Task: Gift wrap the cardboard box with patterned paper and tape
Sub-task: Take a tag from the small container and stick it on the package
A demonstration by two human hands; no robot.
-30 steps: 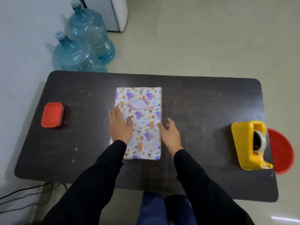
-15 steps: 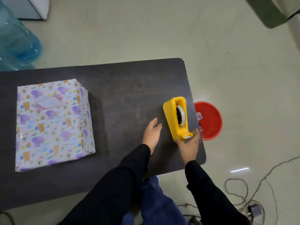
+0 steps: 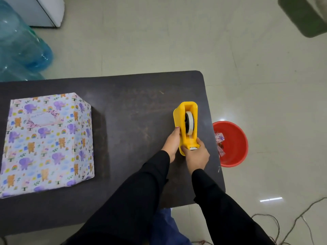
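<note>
Left hand [image 3: 171, 142] now against yellow dispenser [image 3: 184, 121]

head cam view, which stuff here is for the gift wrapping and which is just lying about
For the job: wrapped box, yellow tape dispenser, tape roll, left hand touching its side, right hand gripping its front end.
Just lying about: red bucket, blue water bottles, green mat.
</note>
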